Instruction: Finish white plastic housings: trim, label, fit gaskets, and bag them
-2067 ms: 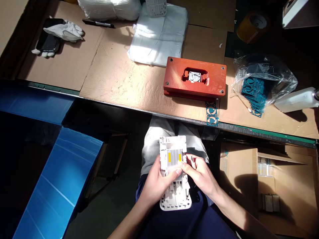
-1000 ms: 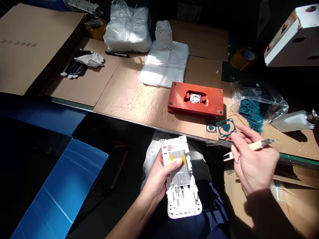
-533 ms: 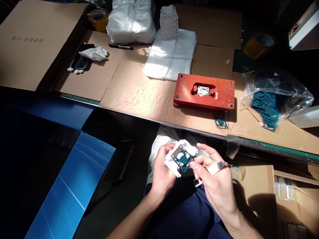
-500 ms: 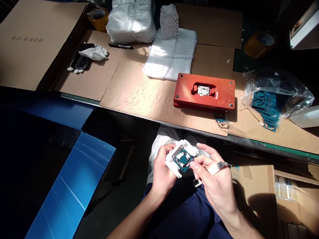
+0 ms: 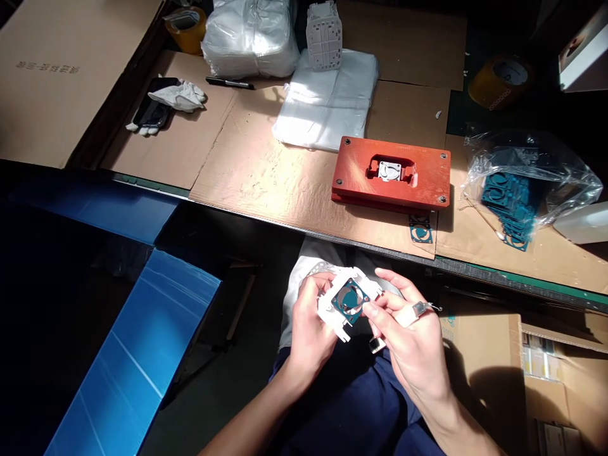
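My left hand (image 5: 311, 323) is closed round a white plastic housing (image 5: 341, 330) above my lap. Over the housing's square opening lies a thin teal fan-shaped gasket (image 5: 351, 299), its frame close to the opening's edges. My right hand (image 5: 413, 342) pinches the gasket's right corner between thumb and fingertip. Tucked across the same hand is a slim white-handled tool (image 5: 407, 315) with a metal end; its kind is unclear. On the bench, another teal gasket (image 5: 420, 233) sticks out beside a red fixture block (image 5: 394, 190), which has a small whitish square piece (image 5: 389, 171) in its recess.
To the right, a clear bag (image 5: 560, 171) holds several teal gaskets (image 5: 510, 202). Behind are stacked plastic bags (image 5: 327, 104), a pale plastic housing (image 5: 324, 41), tape rolls (image 5: 503, 82) and a pen (image 5: 230, 83). Gloves (image 5: 178, 96) lie left. Cardboard boxes (image 5: 484, 361) stand below the bench's right side.
The teal gasket has turned slightly and sits squarer over the housing's opening. The housing has tilted a little. Both hands keep their hold.
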Demonstrator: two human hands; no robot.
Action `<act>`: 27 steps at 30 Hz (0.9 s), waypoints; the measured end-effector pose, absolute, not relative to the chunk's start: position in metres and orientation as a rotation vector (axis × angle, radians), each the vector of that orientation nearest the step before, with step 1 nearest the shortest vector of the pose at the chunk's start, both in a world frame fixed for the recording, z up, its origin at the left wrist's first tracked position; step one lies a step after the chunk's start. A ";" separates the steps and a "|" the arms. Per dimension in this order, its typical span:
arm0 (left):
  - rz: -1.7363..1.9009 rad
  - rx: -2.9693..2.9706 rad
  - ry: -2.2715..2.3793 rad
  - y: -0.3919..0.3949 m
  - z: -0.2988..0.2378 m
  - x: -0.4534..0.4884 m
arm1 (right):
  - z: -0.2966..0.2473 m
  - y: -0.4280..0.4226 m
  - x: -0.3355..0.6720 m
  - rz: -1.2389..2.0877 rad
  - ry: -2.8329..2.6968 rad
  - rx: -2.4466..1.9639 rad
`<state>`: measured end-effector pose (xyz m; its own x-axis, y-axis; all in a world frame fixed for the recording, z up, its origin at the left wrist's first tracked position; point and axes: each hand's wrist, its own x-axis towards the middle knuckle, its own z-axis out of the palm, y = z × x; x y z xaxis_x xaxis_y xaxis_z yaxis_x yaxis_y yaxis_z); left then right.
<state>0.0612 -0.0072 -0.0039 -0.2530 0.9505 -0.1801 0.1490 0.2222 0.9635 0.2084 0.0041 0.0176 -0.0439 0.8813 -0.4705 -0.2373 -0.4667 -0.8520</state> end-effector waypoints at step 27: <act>1.109 1.069 1.595 -0.005 -0.003 0.066 | 0.028 0.011 0.215 1.660 -0.816 -1.507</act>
<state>0.0664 -0.0055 -0.0026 -0.2300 0.9549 -0.1879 0.1567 0.2269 0.9612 0.2149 0.0114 0.0279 -0.0387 0.8502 -0.5250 -0.1042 -0.5260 -0.8441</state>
